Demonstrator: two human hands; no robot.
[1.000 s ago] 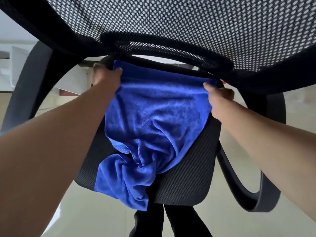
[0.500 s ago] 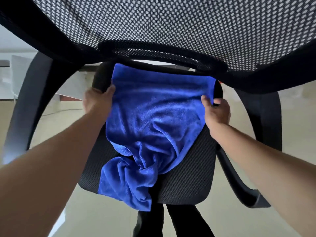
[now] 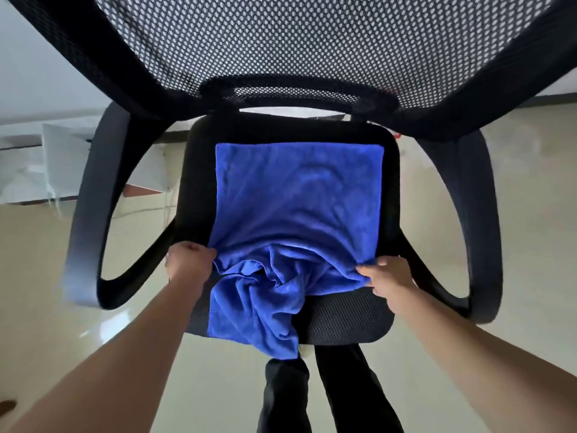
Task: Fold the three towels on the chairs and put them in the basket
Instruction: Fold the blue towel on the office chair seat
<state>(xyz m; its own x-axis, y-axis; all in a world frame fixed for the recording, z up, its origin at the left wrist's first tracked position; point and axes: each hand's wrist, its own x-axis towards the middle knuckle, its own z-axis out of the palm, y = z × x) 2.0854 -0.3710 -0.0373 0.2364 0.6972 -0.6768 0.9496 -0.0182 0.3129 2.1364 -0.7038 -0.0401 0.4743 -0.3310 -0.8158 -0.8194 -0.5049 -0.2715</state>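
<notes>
Pale glossy floor tiles (image 3: 218, 385) spread beneath the black mesh office chair (image 3: 343, 320), my landmark throughout. Nearest me, at the chair seat's front edge, my left hand (image 3: 187, 260) is closed on the left side of the blue microfibre towel (image 3: 296, 198) and my right hand (image 3: 387, 276) pinches its right side. Between my hands the cloth is bunched, and a crumpled tail hangs over the seat's front. Half a second ago both hands gripped the towel higher up, near the seat's back; they have since slid down its sides toward me. Beyond my hands the towel lies flat, its far edge straight, short of the perforated mesh backrest (image 3: 312, 42).
</notes>
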